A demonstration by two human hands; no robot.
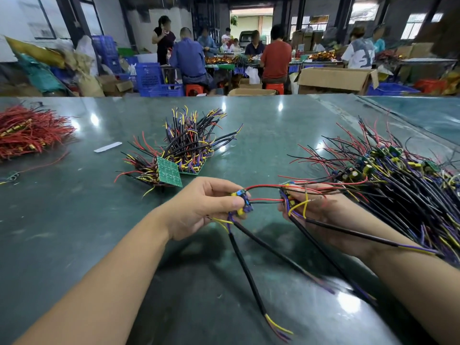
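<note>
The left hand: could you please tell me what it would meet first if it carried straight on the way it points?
Probably the right hand and the small board it grips, across the red wires.

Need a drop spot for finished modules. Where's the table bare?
Bare: between red wire pile and board stack, apart from a white strip; also near-left table beside the left hand. Crowded: wired-module heap at right.

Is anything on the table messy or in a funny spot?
Nothing looks broken or spilled. Two small oddities: a green circuit panel leans tilted against the middle wire heap instead of lying flat, and a white strip lies alone on the table, apart from every pile.
</note>
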